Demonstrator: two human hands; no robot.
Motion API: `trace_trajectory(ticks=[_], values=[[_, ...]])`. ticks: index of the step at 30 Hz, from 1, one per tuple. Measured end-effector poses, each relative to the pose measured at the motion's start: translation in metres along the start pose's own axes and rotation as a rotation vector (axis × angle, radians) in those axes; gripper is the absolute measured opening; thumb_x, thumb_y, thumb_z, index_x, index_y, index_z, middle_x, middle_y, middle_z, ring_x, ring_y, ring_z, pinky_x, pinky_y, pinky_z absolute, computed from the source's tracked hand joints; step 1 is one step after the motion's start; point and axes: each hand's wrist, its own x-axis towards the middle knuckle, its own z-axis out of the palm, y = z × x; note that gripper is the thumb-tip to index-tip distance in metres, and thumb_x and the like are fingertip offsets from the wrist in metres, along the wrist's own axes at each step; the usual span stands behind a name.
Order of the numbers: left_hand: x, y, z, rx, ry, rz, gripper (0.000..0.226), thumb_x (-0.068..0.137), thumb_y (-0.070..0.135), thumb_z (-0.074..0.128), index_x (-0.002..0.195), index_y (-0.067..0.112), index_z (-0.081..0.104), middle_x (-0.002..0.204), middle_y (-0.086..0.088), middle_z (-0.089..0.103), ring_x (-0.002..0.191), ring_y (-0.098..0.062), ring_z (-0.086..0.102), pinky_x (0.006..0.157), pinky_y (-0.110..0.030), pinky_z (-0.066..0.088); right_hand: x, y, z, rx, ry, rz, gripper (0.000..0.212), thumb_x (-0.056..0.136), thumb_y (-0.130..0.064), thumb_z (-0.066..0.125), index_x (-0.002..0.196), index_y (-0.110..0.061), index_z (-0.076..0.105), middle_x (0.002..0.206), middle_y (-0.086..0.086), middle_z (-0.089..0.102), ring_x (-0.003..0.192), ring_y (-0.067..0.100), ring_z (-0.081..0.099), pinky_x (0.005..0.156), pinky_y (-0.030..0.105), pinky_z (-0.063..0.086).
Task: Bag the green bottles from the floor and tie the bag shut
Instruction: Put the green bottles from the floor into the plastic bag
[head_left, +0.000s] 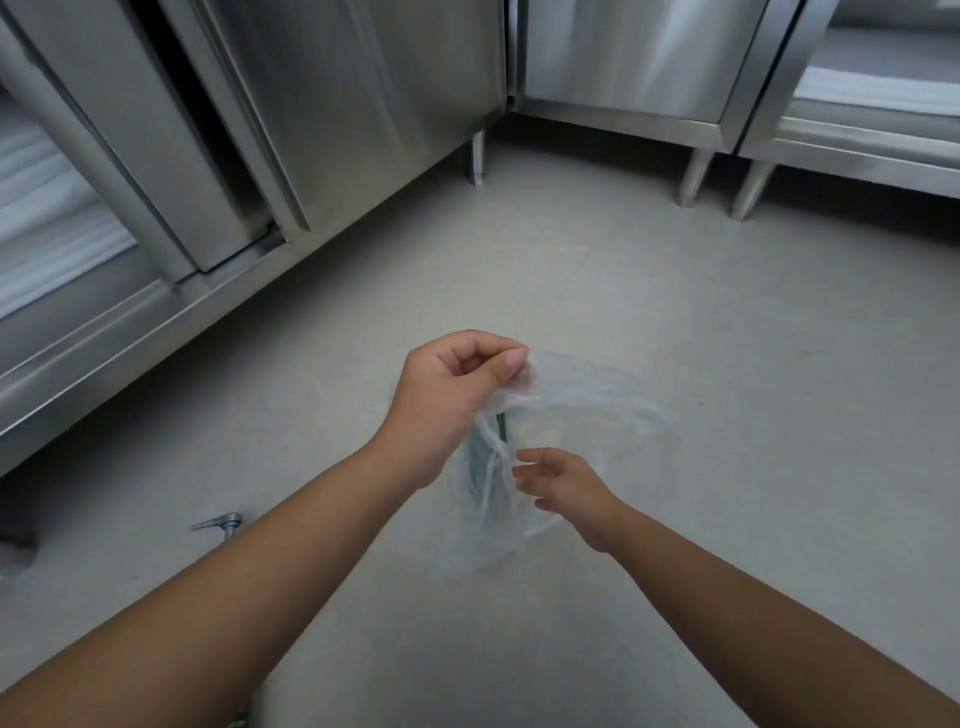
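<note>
A person's left hand (452, 395) pinches the rim of a thin clear plastic bag (587, 415) between thumb and curled fingers, holding it up over the middle of the grey floor (675, 291). The right hand (566, 493) is lower at the bag's side, fingers loose and apart, perhaps brushing the film. Green bottles (480, 467) show dimly through the plastic in the bag's left part, with steel cabinets (363, 104) lining the floor's far and left edges.
</note>
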Motion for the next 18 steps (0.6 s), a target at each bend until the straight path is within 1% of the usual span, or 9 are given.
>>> trace_trajectory(ticks=[5, 8, 11, 13, 15, 18], values=[[-0.009, -0.011, 0.011, -0.003, -0.056, -0.009, 0.012, 0.081, 0.002, 0.060, 0.076, 0.010, 0.067, 0.061, 0.009, 0.070, 0.063, -0.003, 0.064, 0.062, -0.013, 0.049, -0.037, 0.009, -0.030, -0.102, -0.073, -0.013, 0.035, 0.086, -0.010, 0.059, 0.120, -0.013, 0.054, 0.115, 0.005, 0.063, 0.104, 0.018, 0.057, 0.083, 0.027, 0.045], [-0.017, -0.019, 0.022, 0.005, -0.117, -0.036, 0.008, 0.081, 0.002, 0.060, 0.079, 0.006, 0.067, 0.062, 0.008, 0.072, 0.064, -0.003, 0.066, 0.064, -0.012, 0.049, -0.060, 0.017, -0.052, -0.123, -0.084, 0.005, 0.029, 0.085, -0.011, 0.060, 0.113, -0.017, 0.057, 0.109, 0.002, 0.064, 0.100, 0.016, 0.059, 0.079, 0.023, 0.045], [-0.024, -0.029, 0.035, 0.055, -0.225, -0.068, 0.008, 0.079, 0.003, 0.062, 0.079, 0.008, 0.068, 0.065, 0.006, 0.073, 0.068, -0.005, 0.067, 0.068, -0.014, 0.052, -0.084, 0.034, -0.079, -0.141, -0.050, 0.029, 0.024, 0.084, -0.010, 0.061, 0.106, -0.020, 0.059, 0.105, 0.001, 0.066, 0.094, 0.013, 0.060, 0.078, 0.021, 0.044], [-0.029, -0.035, 0.046, 0.073, -0.290, -0.095, 0.009, 0.078, 0.002, 0.062, 0.078, 0.009, 0.068, 0.065, 0.007, 0.073, 0.068, -0.005, 0.067, 0.071, -0.015, 0.053, -0.101, 0.047, -0.100, -0.163, -0.019, 0.048, 0.024, 0.083, -0.007, 0.062, 0.104, -0.018, 0.060, 0.102, 0.003, 0.066, 0.090, 0.010, 0.060, 0.074, 0.012, 0.046], [-0.032, -0.041, 0.058, 0.070, -0.336, -0.113, 0.009, 0.078, -0.002, 0.062, 0.079, 0.006, 0.067, 0.063, 0.008, 0.072, 0.067, -0.002, 0.067, 0.069, -0.012, 0.052, -0.119, 0.061, -0.121, -0.194, 0.023, 0.067, 0.024, 0.082, -0.005, 0.064, 0.104, -0.015, 0.060, 0.100, 0.005, 0.065, 0.088, 0.009, 0.060, 0.070, 0.005, 0.047], [-0.034, -0.049, 0.076, 0.075, -0.377, -0.125, 0.013, 0.077, -0.004, 0.062, 0.076, 0.008, 0.067, 0.061, 0.012, 0.071, 0.064, 0.001, 0.066, 0.066, -0.009, 0.049, -0.143, 0.082, -0.151, -0.201, 0.102, 0.116, 0.025, 0.081, -0.003, 0.065, 0.103, -0.015, 0.061, 0.101, 0.007, 0.065, 0.086, 0.009, 0.060, 0.068, 0.004, 0.047]])
